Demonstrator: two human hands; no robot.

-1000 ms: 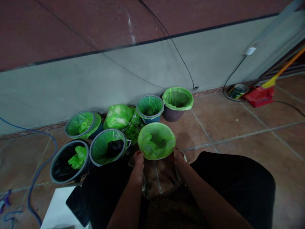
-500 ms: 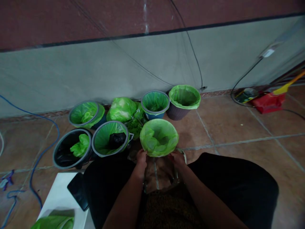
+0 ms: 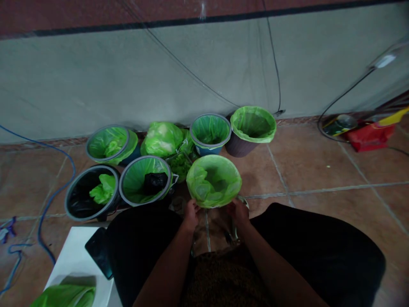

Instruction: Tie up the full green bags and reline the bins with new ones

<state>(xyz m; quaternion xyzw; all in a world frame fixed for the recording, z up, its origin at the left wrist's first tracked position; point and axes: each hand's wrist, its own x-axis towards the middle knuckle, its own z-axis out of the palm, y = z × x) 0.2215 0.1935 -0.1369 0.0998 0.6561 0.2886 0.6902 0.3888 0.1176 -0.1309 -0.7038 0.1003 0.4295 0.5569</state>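
In front of me, between my knees, is a trash bin covered by a light green bin liner [image 3: 214, 183] folded over its rim. The bin's body is hidden from above. At the near left side of the rim, my left hand [image 3: 191, 214] has its fingers closed on the liner's edge. My right hand [image 3: 238, 211] grips the near right side the same way, its fingertips partly hidden beneath the edge. Just beyond stand a blue bin with a grey rim [image 3: 209, 150] and a dark ribbed bin [image 3: 240, 149], both lined in green.
To the left stand a black bin [image 3: 72, 187], a grey-rimmed bin with a black bag [image 3: 155, 183], another lined bin [image 3: 108, 160] and a full green bag [image 3: 162, 138]. A phone [image 3: 98, 251] lies on a white surface [image 3: 73, 247]. A red dustpan [image 3: 370, 137] sits far right.
The camera view has tilted slightly down, so the wall and bins sit higher in the picture. Both hands stay at the near edge of the lined bin.
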